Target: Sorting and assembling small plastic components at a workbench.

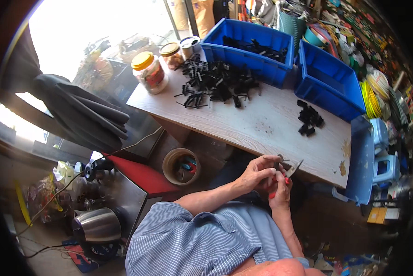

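Observation:
My left hand (258, 174) is closed in a pinch near the table's front edge, on a small black part (280, 159) that shows just past the fingertips. Close beside it, my right hand (281, 192) is wrapped round red-handled scissors (293, 169), their metal blades pointing up and to the right over the table edge. Both hands nearly touch, and the fingers partly hide the black part. On the white table (234, 120) lies a large heap of black parts (220, 78). A smaller pile of black pieces (310, 118) sits to the right.
One blue bin (248, 62) with black parts stands at the table's back, another blue bin (328, 94) beside it. A yellow-lidded jar (150, 78) is at the left corner. Below are a round bucket (168, 171), a metal kettle (98, 225) and a blue stool (386, 169).

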### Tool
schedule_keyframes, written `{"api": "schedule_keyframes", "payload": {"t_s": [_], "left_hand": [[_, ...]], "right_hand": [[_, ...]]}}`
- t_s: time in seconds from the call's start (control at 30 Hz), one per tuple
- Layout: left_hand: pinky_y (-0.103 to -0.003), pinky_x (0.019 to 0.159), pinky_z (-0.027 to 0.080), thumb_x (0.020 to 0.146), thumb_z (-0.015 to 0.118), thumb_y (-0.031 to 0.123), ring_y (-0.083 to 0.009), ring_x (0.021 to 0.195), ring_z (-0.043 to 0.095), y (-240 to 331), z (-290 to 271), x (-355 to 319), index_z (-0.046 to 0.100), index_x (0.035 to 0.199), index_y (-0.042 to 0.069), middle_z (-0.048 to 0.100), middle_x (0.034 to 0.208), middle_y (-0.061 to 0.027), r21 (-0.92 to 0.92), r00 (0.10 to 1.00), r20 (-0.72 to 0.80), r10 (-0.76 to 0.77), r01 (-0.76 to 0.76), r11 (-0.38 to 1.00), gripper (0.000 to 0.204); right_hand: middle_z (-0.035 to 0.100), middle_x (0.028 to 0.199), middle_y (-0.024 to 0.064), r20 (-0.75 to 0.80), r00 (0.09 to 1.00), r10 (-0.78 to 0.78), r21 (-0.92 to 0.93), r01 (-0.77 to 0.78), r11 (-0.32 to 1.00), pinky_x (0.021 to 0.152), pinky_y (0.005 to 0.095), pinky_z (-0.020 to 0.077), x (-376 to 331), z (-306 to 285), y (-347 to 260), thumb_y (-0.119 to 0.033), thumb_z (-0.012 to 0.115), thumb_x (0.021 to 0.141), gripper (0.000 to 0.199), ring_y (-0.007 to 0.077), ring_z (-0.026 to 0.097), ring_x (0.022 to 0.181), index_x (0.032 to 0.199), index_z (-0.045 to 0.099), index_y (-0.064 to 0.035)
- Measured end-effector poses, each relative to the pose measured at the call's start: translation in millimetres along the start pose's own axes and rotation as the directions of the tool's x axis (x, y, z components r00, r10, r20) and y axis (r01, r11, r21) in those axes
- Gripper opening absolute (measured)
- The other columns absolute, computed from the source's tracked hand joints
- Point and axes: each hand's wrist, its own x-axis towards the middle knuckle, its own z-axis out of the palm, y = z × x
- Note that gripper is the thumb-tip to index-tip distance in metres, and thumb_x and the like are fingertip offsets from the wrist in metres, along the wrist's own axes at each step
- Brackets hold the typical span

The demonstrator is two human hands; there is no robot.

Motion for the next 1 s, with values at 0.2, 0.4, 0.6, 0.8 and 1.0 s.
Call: {"api": "schedule_keyframes", "payload": {"t_s": [0.2, 0.4, 0.6, 0.8, 1.0], "left_hand": [[-0.025, 0.075, 0.054, 0.095, 0.069, 0.015, -0.0114, 0.086, 0.064, 13.4, -10.2, 9.4, 0.056, 0.134, 0.000, 0.070, 0.102, -0.0090, 0.178, 0.988, -0.136, 0.075, -0.050, 0.983, 0.044], [-0.025, 0.074, 0.056, 0.099, 0.062, 0.014, -0.0085, 0.088, 0.064, 9.5, -16.6, 4.2, 0.063, 0.124, -0.004, 0.071, 0.101, -0.0062, 0.473, 0.998, -0.055, -0.026, 0.049, 0.880, 0.031], [-0.030, 0.075, 0.055, 0.098, 0.063, 0.017, -0.0119, 0.084, 0.065, -11.3, -9.4, 5.4, 0.065, 0.118, -0.002, 0.071, 0.091, -0.0111, 0.570, 0.951, -0.073, 0.301, -0.208, 0.795, 0.027], [-0.029, 0.069, 0.052, 0.101, 0.060, 0.024, -0.0095, 0.077, 0.061, 0.9, -9.3, 0.2, 0.068, 0.108, -0.002, 0.068, 0.082, -0.0063, 0.648, 0.998, -0.059, 0.031, 0.015, 0.762, 0.028], [-0.027, 0.053, 0.050, 0.096, 0.066, 0.029, -0.0114, 0.063, 0.063, -0.3, -8.1, -2.2, 0.067, 0.091, 0.000, 0.068, 0.078, -0.0069, 0.367, 0.982, -0.146, -0.121, 0.167, 0.915, 0.030]], "right_hand": [[0.051, 0.070, 0.0039, 0.125, 0.973, 0.195, 0.122, -0.210, 0.970, 0.059, 0.0416, 0.0628, -6.6, 12.0, -23.2, -0.019, 0.056, 0.097, 0.015, 0.0139, 0.055, 0.063, 0.100, 0.057, -0.0047], [0.068, 0.091, 0.0106, 0.142, 0.972, 0.185, 0.095, -0.200, 0.975, 0.059, 0.0409, 0.0636, -2.9, 16.4, -19.2, -0.021, 0.057, 0.095, 0.019, 0.0213, 0.070, 0.079, 0.102, 0.059, -0.0029], [0.062, 0.093, 0.0036, -0.084, 0.989, 0.125, 0.066, -0.120, 0.991, 0.071, 0.0311, 0.0549, -1.6, -3.3, 4.2, -0.015, 0.065, 0.084, 0.031, 0.0139, 0.062, 0.078, 0.113, 0.058, -0.0086], [0.059, 0.085, 0.0022, -0.081, 0.985, 0.153, 0.065, -0.148, 0.987, 0.065, 0.0294, 0.0517, 3.6, -3.0, 3.4, -0.013, 0.063, 0.082, 0.023, 0.0132, 0.059, 0.072, 0.104, 0.058, -0.0082], [0.057, 0.076, 0.0016, -0.040, 0.984, 0.176, 0.027, -0.175, 0.984, 0.056, 0.0276, 0.0490, 4.6, -3.5, 5.5, -0.012, 0.060, 0.082, 0.010, 0.0127, 0.056, 0.064, 0.092, 0.058, -0.0085]]}}
